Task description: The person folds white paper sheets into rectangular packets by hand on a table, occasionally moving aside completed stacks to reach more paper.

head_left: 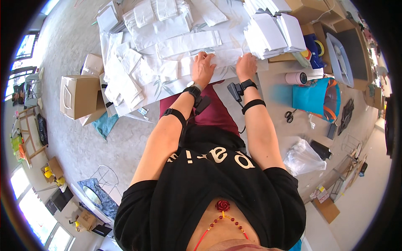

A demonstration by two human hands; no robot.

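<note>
A flat, narrow whitish plastic bag point(228, 57) lies near the table's front edge, stretched between my hands. My left hand point(203, 70) rests over its left end, fingers bent down onto the bag and thumb held apart. At the other end, my right hand point(246, 67) has its fingers closed at the bag's corner; the exact grip is partly hidden. Just beyond my left hand lies another long clear bag point(188, 44). Loose small white bags point(157, 69) spread to the left. Stacks of folded white pieces point(268, 35) stand beyond my right hand.
More clear bags point(157, 23) lie along the table's far side. Cardboard boxes point(79, 97) stand left of the table. To the right are a pink cup point(296, 78), a turquoise bag point(314, 98), black scissors point(289, 116) and a blue-white bin point(340, 58).
</note>
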